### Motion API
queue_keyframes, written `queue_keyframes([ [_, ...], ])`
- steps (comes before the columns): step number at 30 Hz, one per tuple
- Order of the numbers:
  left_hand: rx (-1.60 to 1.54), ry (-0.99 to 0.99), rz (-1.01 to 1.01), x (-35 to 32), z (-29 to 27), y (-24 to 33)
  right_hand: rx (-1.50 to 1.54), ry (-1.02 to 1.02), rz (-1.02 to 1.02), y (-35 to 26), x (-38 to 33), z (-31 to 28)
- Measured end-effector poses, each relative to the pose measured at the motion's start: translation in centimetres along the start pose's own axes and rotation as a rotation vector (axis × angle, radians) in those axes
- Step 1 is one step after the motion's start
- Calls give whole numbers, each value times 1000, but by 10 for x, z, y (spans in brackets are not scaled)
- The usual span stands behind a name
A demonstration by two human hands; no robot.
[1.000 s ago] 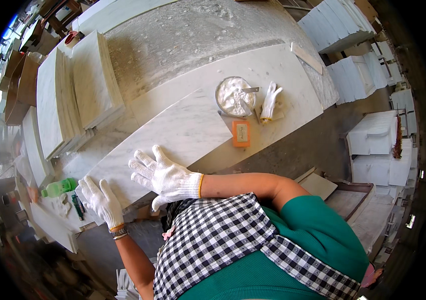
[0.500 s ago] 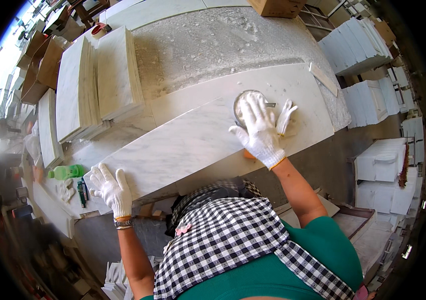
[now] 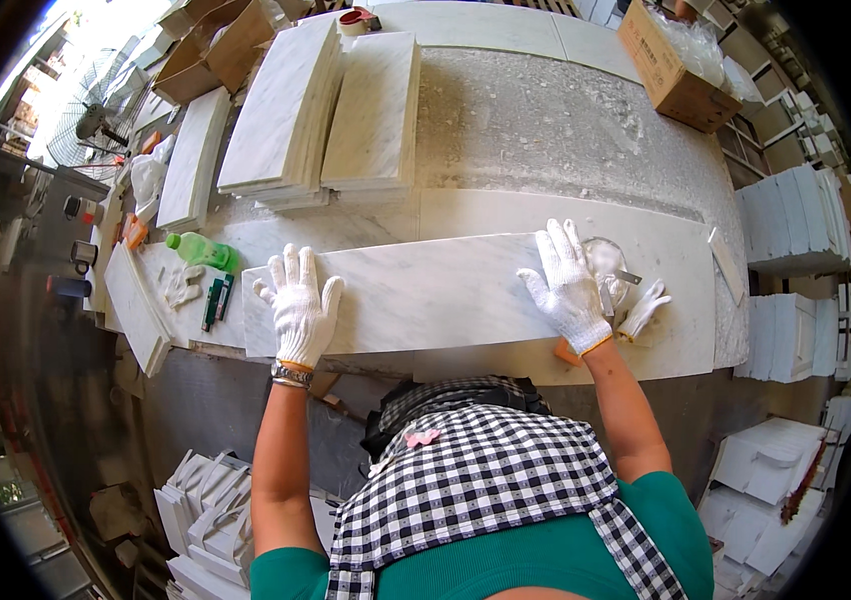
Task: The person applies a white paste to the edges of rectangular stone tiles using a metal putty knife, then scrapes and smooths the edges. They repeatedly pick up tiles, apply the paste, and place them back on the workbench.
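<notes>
Our left hand [image 3: 298, 312] and right hand [image 3: 568, 284] lie flat, fingers spread and gripping nothing, on the two ends of the marble slab [image 3: 416, 294]. The slab lies on the worktop [image 3: 546, 130], long axis left to right, both hands equally near.

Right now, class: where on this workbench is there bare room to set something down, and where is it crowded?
Free: the rough grey bench top between the stacked marble tiles and the cardboard box; also the slab between the left hand and right hand. Crowded: around the green bottle, and by the round container and spare glove.
</notes>
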State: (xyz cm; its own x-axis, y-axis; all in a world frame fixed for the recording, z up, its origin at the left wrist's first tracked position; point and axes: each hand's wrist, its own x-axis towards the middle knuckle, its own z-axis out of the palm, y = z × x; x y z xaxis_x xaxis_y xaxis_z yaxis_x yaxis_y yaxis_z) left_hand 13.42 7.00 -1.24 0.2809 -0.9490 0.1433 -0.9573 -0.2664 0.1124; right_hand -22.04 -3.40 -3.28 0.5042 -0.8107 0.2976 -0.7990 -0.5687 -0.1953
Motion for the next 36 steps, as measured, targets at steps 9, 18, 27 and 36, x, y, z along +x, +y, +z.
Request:
queue_keyframes([
  [9,-133,15,65,-10,-7,-4,32,10,-59,-11,-3,-21],
  [18,-472,266,-86,-92,-28,9,-17,-16,-58,-17,-17,-25],
  [27,-1564,-699,-988,-139,-24,34,142,-103,-289,-72,23,3],
  [36,-2127,-589,-1033,-106,-7,74,186,-141,-398,-95,40,-1],
])
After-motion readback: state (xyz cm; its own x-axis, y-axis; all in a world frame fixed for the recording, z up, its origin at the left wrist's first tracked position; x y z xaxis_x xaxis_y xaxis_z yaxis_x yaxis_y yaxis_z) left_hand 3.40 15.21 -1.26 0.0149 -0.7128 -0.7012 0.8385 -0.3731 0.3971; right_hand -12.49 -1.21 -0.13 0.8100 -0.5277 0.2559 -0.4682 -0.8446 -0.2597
